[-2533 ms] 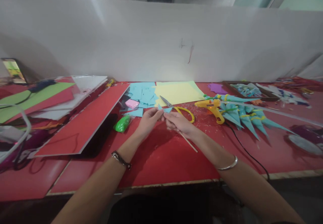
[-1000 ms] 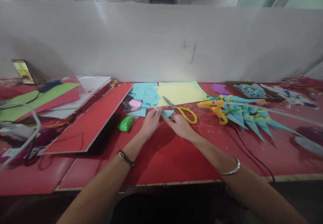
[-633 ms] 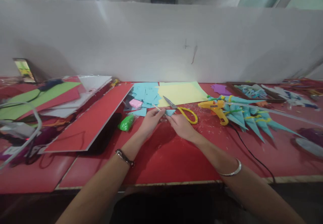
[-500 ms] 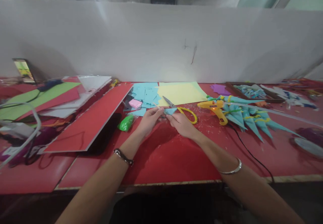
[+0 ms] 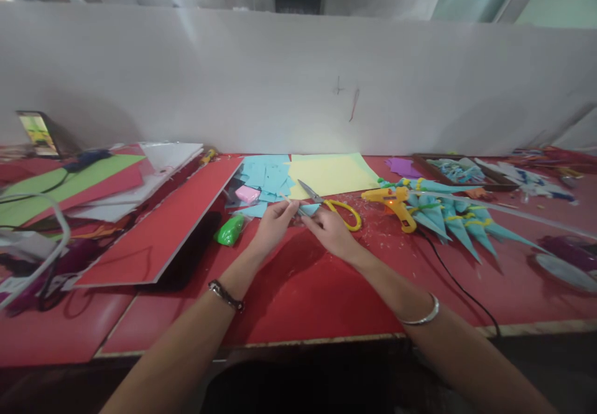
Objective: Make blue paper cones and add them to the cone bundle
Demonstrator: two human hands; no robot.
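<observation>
Between my two hands is a small piece of blue paper (image 5: 310, 209), folded or rolled. My left hand (image 5: 276, 220) pinches its left end, where a thin pale stick-like tip pokes up from the fingers. The fingers of my right hand (image 5: 332, 232) are closed on the right part of the paper. Scissors with yellow handles (image 5: 346, 216) lie just behind my right hand, blades toward the upper left. Blue paper squares (image 5: 267, 174) and a pink block (image 5: 247, 194) lie beyond my left hand, with a green bag (image 5: 229, 230) to its left.
On the right, a yellow glue gun (image 5: 394, 201) rests beside blue paper cones (image 5: 448, 218); its black cord runs to the table edge. A tray (image 5: 504, 184) stands behind. Yellow paper (image 5: 333, 173) lies at the back. A red board (image 5: 163, 227) leans at left, near a phone (image 5: 38, 134).
The view has shifted slightly, so the table things appear a little further left. The blue paper has turned a little between my fingers, and both hands keep hold of it.
</observation>
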